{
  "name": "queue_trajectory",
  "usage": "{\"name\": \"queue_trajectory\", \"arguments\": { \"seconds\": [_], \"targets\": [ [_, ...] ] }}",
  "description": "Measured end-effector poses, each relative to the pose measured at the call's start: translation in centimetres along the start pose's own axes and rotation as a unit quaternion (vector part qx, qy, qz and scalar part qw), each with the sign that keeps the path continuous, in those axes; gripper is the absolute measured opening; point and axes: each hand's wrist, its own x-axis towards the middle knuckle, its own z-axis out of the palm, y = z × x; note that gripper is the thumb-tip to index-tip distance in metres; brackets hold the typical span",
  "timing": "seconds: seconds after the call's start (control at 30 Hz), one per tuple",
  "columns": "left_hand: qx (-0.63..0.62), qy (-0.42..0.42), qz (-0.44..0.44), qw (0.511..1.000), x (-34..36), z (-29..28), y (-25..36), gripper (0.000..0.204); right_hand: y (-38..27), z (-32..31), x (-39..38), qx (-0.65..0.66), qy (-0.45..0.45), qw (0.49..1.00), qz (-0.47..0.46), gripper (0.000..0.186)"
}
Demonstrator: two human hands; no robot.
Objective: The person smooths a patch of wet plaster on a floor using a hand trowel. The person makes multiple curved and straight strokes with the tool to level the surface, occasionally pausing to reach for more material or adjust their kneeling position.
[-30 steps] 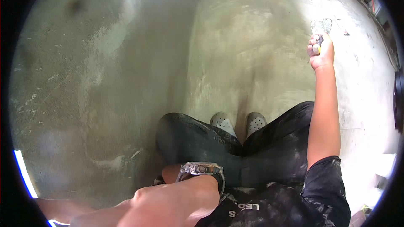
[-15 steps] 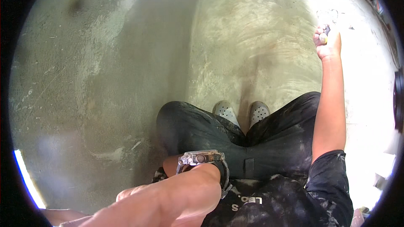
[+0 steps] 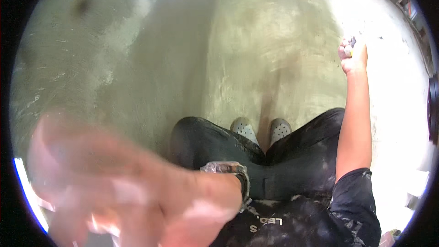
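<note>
While the right hand (image 3: 353, 57) reaches out over the sunlit concrete floor (image 3: 151, 77), well ahead-right of the grey clogs (image 3: 260, 129), its fingers are clamped on a small dark tool (image 3: 350, 43) with a yellow bit; can't tell what kind. Left hand (image 3: 109, 187) is close to the lens, below-left of the clogs, blurred, fingers spread, holding nothing. Wristwatch (image 3: 228, 174) on the left wrist.
</note>
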Motion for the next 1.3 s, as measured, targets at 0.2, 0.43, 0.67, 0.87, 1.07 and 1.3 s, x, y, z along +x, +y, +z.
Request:
{"name": "queue_trajectory", "arguments": {
  "seconds": [0.2, 0.43, 0.67, 0.87, 1.07, 1.3],
  "targets": [
    [0.065, 0.267, 0.054, 0.96, 1.7, -7.2, -3.6, 0.098, -0.7, -1.3, 0.7, -0.006, 0.003, 1.0, 0.015, 0.018],
    [0.007, 0.369, -0.006, 0.93, -0.9, -13.4, -4.9, 0.106, -0.4, -1.8, 1.5, -0.009, 0.0, 1.0, 0.018, 0.012],
    [0.014, 0.347, -0.005, 0.938, -0.9, -13.0, -4.8, 0.102, -0.3, -1.6, 1.2, 0.006, -0.015, 1.0, 0.024, 0.012],
    [0.01, 0.349, -0.002, 0.937, -1.1, -13.1, -4.6, 0.101, -0.2, -1.8, 1.3, 0.002, -0.038, 0.999, 0.023, 0.013],
    [-0.039, 0.208, -0.133, 0.968, 0.4, -14.2, -3.0, 0.084, -0.5, -3.1, 2.9, 0.034, -0.03, 0.999, 0.014, 0.012],
    [-0.176, -0.414, -0.4, 0.798, -3.0, -3.5, 2.6, 0.037, 0.6, -0.4, 1.6, 0.034, -0.025, 0.999, 0.03, 0.017]
  ]
}}
